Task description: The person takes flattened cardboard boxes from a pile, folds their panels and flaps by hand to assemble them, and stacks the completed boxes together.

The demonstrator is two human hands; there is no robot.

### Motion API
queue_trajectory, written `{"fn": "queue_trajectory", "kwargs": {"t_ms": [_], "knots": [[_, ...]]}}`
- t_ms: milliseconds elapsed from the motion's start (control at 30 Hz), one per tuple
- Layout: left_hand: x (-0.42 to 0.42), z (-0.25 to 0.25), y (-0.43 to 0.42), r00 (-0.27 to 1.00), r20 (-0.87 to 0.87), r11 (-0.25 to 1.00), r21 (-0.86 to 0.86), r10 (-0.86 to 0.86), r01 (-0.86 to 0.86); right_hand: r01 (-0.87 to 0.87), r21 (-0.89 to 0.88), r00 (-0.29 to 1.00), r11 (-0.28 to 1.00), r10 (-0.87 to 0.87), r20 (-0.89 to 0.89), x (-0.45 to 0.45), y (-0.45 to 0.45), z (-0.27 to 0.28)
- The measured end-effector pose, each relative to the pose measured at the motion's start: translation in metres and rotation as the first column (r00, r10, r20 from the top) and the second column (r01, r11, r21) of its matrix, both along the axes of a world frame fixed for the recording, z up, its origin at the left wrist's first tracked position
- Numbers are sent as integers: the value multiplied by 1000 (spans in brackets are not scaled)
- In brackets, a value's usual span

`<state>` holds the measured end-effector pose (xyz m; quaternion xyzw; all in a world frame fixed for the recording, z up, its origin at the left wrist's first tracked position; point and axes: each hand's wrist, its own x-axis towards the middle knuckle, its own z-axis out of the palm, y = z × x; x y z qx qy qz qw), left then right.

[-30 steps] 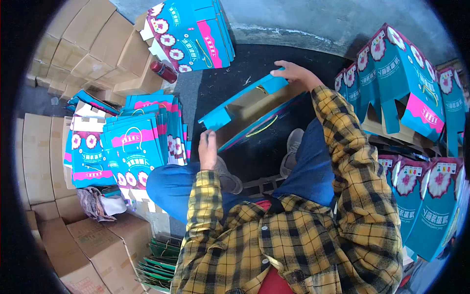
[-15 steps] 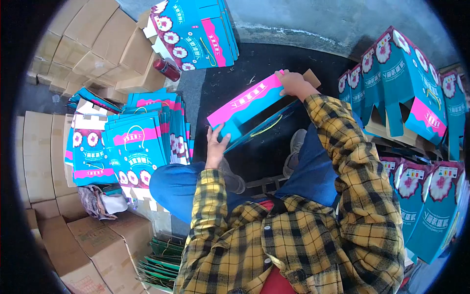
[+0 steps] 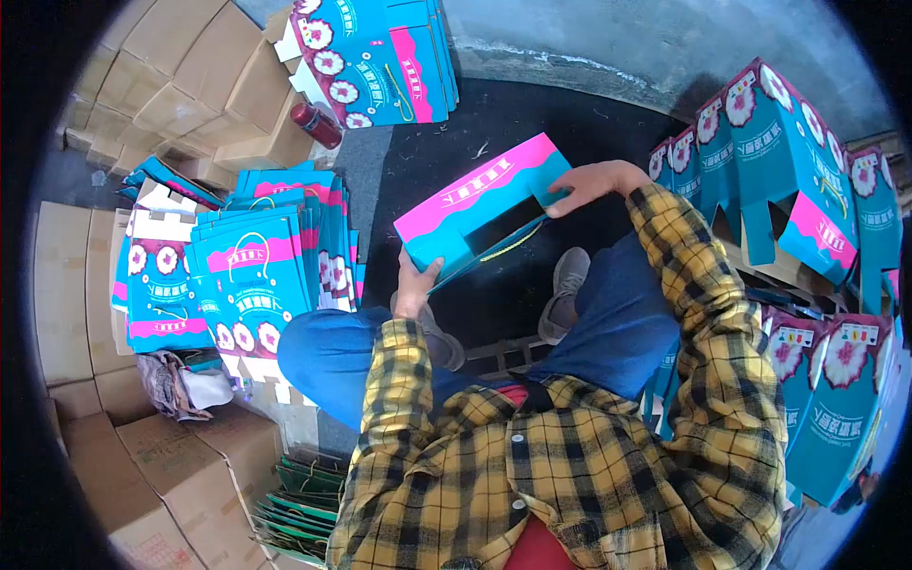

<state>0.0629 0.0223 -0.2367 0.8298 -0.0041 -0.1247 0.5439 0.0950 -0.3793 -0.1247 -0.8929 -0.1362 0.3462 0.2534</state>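
A teal and pink printed carton with a yellow cord handle is tilted above the dark mat in front of me. A long dark opening shows in its near side. My left hand grips its lower left corner, thumb on the teal face and the other fingers partly hidden behind. At the right end, my right hand closes on the teal edge beside the opening, with its thumb below.
Flat folded cartons are stacked to my left, and another stack lies at the far left. Opened cartons stand on the right. Brown cardboard boxes line the left side, near a red bottle.
My right hand has moved from the carton's far top edge down to its right end. The brown flap there no longer shows, and the teal end is closed over.
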Motion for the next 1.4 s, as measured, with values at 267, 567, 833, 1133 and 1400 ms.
{"fn": "queue_trajectory", "kwargs": {"t_ms": [267,567,833,1133,1400], "knots": [[-6,28,-7,945,-318,928,-323,77,-184,130,-110,973,985,-106,203,22,-3,11],[-25,31,-24,781,-622,975,-203,-58,-89,598,14,795,802,-595,120,33,-4,-66],[-19,44,-31,859,-508,949,-294,-56,-111,592,216,759,777,-627,175,43,0,-5],[20,161,-101,905,322,942,-94,-277,322,287,639,-100,714,-641,761,-112,-8,221],[25,268,-291,616,576,682,-132,-537,719,16,923,-695,383,-660,286,-233,-124,207]]}}
